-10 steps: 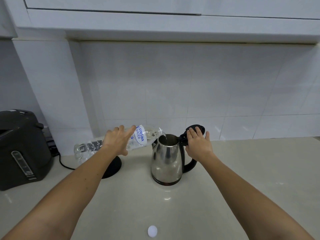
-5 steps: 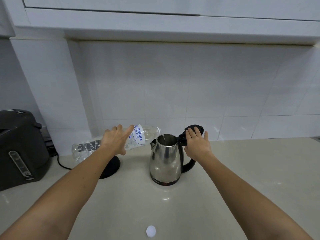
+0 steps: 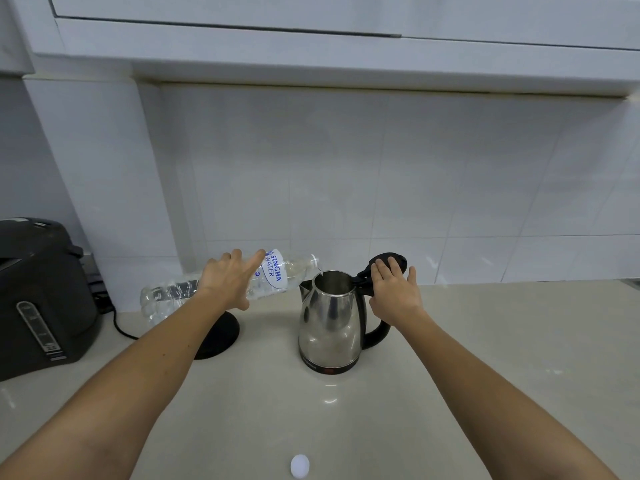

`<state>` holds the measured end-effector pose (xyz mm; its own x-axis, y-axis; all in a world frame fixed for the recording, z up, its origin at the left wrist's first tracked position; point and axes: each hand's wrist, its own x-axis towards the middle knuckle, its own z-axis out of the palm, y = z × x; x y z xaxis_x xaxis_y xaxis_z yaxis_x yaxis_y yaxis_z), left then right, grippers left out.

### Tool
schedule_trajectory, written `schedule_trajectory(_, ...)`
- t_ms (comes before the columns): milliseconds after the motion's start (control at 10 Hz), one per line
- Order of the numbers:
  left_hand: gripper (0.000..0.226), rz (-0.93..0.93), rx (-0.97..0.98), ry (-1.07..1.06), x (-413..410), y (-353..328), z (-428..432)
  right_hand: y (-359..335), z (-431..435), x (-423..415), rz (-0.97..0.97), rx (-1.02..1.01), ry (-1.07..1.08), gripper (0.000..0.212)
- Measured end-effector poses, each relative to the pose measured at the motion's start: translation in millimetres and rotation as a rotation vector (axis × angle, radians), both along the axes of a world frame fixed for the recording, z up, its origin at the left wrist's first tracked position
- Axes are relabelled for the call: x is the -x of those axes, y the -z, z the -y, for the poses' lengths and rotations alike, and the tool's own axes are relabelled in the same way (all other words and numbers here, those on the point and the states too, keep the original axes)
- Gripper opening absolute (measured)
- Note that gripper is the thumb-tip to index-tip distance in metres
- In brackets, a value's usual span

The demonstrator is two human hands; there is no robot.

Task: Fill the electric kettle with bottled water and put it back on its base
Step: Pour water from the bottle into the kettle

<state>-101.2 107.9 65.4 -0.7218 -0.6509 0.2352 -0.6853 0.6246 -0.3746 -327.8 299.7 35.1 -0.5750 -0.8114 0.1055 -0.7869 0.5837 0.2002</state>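
Observer: Pour step logged. Left hand (image 3: 227,282) gripped the water bottle (image 3: 277,277) round its middle, fingers wrapped over the top. The bottle lay nearly level, with its mouth just above the rim of the kettle (image 3: 329,327). Right hand (image 3: 394,289) rested straight fingers on the raised lid (image 3: 389,263), holding it back and grasping nothing.

Reviewer: Where did the kettle stand?

Observer: Upright on the tabletop (image 3: 485,375), off its base (image 3: 218,337). The base sat just to its left, partly behind the left forearm.

Reviewer: How was the pour best done?

Observer: My judgement was to hold the mouth centred over the opening and lift the bottle's tail end gradually, without squeezing the thin plastic. The lid needed to stay pressed back so it could not drop into the stream.

Reviewer: How did the kettle look?

Observer: It had a polished steel body, wider toward the foot, with a dark band at the bottom. The handle and hinged lid were black, and a short spout faced the bottle. A thin trickle seemed to fall from the bottle mouth, but the water level inside could not be read from this angle.
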Motion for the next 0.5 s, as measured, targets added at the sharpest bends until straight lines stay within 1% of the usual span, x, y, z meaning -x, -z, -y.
schedule_trajectory(500, 0.098, 0.004, 0.007, 0.004, 0.9, 0.0, -1.0, 1.4, 1.1, -0.3, -0.002, 0.005, 0.005, 0.07)
